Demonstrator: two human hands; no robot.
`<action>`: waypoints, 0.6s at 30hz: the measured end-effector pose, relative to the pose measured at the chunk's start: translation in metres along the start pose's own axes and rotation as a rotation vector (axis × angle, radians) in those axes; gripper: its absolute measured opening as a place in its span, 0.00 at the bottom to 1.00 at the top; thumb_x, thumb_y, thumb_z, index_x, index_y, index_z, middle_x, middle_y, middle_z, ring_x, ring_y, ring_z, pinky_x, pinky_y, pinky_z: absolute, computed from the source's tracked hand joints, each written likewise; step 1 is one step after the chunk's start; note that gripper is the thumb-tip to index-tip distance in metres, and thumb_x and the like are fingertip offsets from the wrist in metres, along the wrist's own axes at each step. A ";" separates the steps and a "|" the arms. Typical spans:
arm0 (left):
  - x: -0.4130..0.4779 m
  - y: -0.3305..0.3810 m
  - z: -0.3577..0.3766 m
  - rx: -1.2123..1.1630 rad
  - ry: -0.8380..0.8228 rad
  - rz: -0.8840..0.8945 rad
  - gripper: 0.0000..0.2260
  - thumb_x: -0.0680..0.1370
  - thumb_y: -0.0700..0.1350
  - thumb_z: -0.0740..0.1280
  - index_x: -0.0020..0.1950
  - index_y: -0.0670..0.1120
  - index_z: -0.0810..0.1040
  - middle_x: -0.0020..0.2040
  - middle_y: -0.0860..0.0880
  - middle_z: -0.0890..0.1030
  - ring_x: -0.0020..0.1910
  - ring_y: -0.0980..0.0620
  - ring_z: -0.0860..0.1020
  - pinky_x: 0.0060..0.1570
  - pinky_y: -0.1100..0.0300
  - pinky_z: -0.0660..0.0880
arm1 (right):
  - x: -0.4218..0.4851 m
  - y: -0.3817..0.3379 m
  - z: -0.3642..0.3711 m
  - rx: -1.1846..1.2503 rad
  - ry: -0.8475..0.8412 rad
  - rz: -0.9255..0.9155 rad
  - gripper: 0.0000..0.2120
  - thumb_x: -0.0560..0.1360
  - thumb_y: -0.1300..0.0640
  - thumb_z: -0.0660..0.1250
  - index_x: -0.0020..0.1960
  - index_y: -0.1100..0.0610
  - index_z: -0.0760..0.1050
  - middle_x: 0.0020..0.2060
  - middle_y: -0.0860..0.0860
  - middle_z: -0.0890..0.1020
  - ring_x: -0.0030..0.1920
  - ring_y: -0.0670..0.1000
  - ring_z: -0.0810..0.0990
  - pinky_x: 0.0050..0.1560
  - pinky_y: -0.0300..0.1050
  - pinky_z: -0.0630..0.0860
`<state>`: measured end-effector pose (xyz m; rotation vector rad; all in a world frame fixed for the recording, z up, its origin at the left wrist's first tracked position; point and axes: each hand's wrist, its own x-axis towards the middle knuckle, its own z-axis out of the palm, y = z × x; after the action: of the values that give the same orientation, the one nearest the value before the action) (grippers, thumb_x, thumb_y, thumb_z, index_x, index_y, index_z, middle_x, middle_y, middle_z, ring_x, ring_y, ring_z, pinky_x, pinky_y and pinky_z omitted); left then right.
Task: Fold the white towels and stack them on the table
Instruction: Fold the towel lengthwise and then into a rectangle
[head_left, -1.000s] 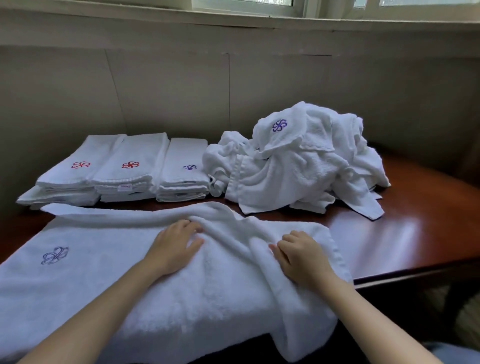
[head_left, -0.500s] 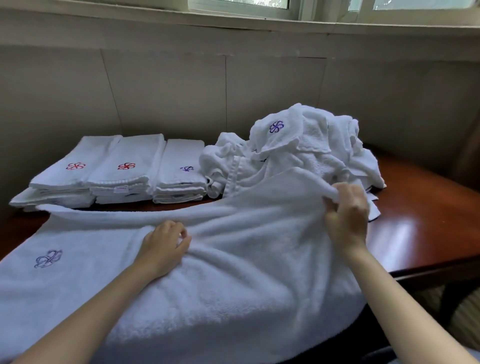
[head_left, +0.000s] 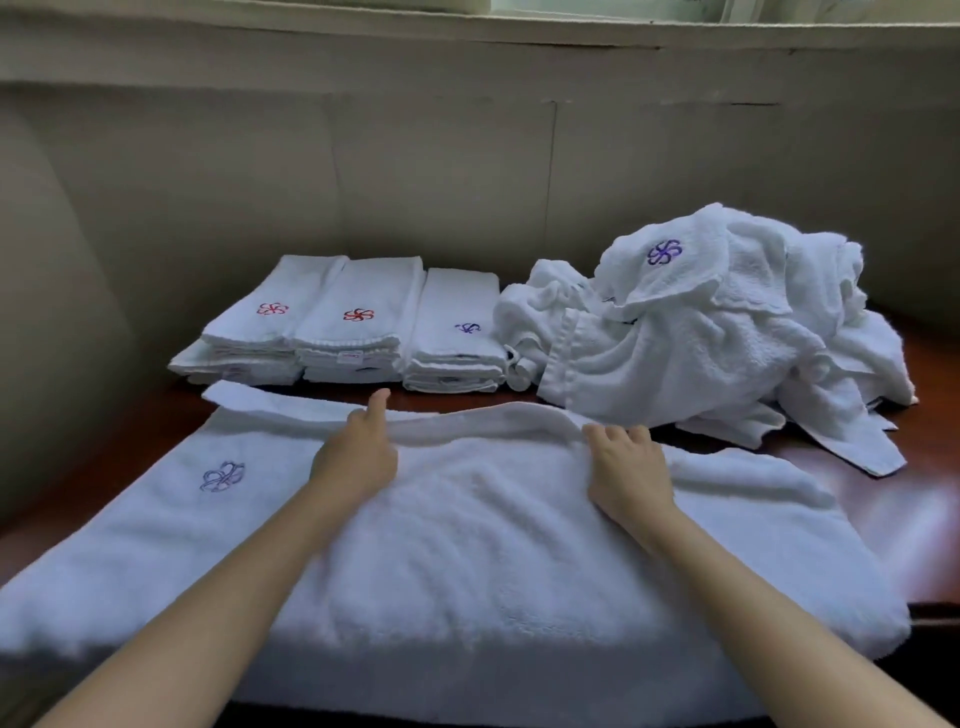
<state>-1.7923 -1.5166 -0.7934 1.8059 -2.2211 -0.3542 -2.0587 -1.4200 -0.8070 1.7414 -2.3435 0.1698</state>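
Head view: one large white terry towel (head_left: 467, 545) with a blue flower emblem (head_left: 222, 476) lies spread along the near edge of the dark red-brown wooden table (head_left: 932, 457). Both hands hold its doubled far hem. The left hand (head_left: 356, 460) grips it with thumb raised, and the right hand (head_left: 626, 470) curls its fingers over it. Behind, three stacks of folded white towels (head_left: 363, 322) stand side by side at left. One heap of crumpled white towels (head_left: 701, 338) lies at right.

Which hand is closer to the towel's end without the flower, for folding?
Probably right. The right hand lies nearest that plain end of the big towel; the left hand sits toward the flower.
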 end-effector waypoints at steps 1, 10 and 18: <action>0.004 -0.016 -0.007 0.007 -0.001 -0.069 0.32 0.78 0.41 0.57 0.78 0.53 0.46 0.61 0.43 0.72 0.51 0.43 0.75 0.42 0.55 0.72 | 0.004 -0.007 0.000 -0.001 0.007 0.038 0.19 0.73 0.63 0.58 0.63 0.55 0.67 0.57 0.53 0.75 0.56 0.58 0.71 0.51 0.47 0.70; 0.047 -0.107 -0.045 0.139 -0.069 -0.240 0.21 0.79 0.45 0.56 0.72 0.54 0.62 0.62 0.45 0.76 0.54 0.44 0.75 0.45 0.56 0.73 | 0.029 -0.031 0.014 0.109 0.059 0.260 0.08 0.76 0.69 0.53 0.52 0.61 0.68 0.49 0.59 0.74 0.44 0.62 0.79 0.35 0.47 0.67; 0.065 -0.135 -0.050 -0.095 0.328 -0.312 0.15 0.81 0.39 0.53 0.65 0.43 0.71 0.58 0.34 0.76 0.53 0.34 0.74 0.41 0.52 0.68 | 0.036 -0.032 0.022 0.382 0.290 0.072 0.19 0.61 0.73 0.65 0.53 0.69 0.72 0.47 0.67 0.74 0.50 0.66 0.70 0.51 0.57 0.67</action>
<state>-1.6640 -1.6090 -0.7906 1.9950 -1.6824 -0.1985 -2.0398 -1.4675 -0.8204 1.6456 -2.2621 0.8708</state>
